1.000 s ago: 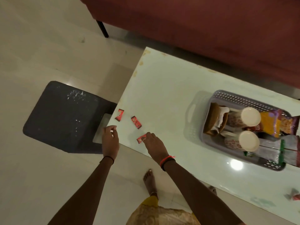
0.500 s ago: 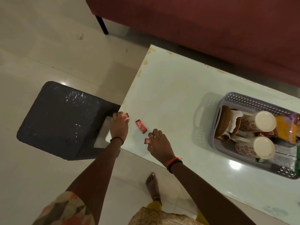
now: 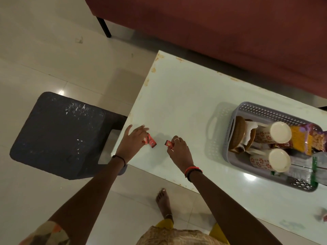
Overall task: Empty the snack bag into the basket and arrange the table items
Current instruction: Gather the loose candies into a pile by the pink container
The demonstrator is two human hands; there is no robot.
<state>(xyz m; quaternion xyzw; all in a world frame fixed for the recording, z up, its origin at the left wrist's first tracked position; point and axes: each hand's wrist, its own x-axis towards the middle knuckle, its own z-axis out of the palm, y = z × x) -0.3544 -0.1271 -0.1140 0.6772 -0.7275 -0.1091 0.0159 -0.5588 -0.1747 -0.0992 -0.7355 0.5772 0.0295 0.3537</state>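
Small red sachets lie near the left end of the white table (image 3: 185, 96). My left hand (image 3: 131, 143) rests at the table's corner, its fingertips pinching one red sachet (image 3: 146, 139), with a second red sachet (image 3: 152, 143) lying against it on the table. My right hand (image 3: 179, 150) pinches a third red sachet (image 3: 168, 143) just off the surface, a short gap to the right. The grey basket (image 3: 265, 110) stands further right, holding two patterned mugs (image 3: 279, 132), brown plates (image 3: 238, 133) and a yellow snack bag (image 3: 300, 138).
A black plastic stool (image 3: 58, 135) stands on the floor tight against the table's left edge. A red sofa (image 3: 230, 32) runs behind the table. My bare foot (image 3: 163, 200) is on the tiles below the near edge. A small wrapper (image 3: 323, 216) lies at far right.
My left hand slid right from the first sachet to the middle one, bringing the first along. My right hand lifted its sachet off the table. The camera view shifted left.
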